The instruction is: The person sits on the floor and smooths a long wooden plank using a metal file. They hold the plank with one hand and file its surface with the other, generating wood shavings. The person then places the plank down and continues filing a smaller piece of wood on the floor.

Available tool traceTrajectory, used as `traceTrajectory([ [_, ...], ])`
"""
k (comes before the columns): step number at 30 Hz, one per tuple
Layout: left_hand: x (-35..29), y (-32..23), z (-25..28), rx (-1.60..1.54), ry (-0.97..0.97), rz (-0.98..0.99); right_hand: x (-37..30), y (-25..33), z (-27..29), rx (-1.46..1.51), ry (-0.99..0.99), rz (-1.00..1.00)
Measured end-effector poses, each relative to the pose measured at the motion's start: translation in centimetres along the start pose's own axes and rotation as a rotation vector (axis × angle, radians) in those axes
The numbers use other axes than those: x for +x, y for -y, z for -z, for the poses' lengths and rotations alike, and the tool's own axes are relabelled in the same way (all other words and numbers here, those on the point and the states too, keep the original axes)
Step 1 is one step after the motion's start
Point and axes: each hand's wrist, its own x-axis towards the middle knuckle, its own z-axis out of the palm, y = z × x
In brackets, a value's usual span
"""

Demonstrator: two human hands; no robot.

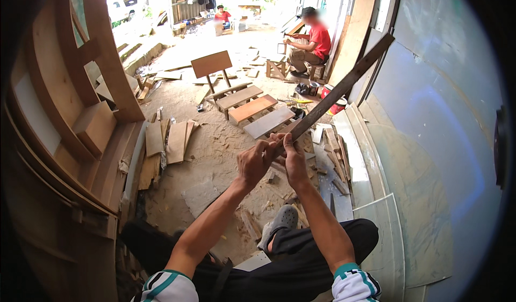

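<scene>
A long dark wooden strip (344, 89) slants up and to the right from my hands, its far end near the blue-grey wall panel. My left hand (257, 161) is closed round its near end, fingers curled. Just beside it, my right hand (293, 162) grips the same strip, the thumb lying along its upper face. The hands almost touch. Beyond them a small wooden chair-like frame (252, 108) stands on the floor, with an upright board and several slats. The strip passes in front of its right side.
Wood offcuts (174, 140) lie on the sandy floor at left, and more scraps (336, 157) at right. Glass sheets (398, 205) lean along the right wall. A wooden cabinet (97, 124) stands at left. One person in red (319, 41) sits on a stool; another person (222, 17) is farther back.
</scene>
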Motion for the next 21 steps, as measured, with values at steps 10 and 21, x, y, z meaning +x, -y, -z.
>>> traceTrajectory([
  [10,5.6,-0.6,2.9,-0.142,-0.106,0.054,0.9,7.1,0.1,-0.189,0.119,0.407],
  [21,9.6,-0.1,12.0,-0.619,-0.252,0.175,1.1,5.5,-12.6,-0.915,0.486,0.55],
])
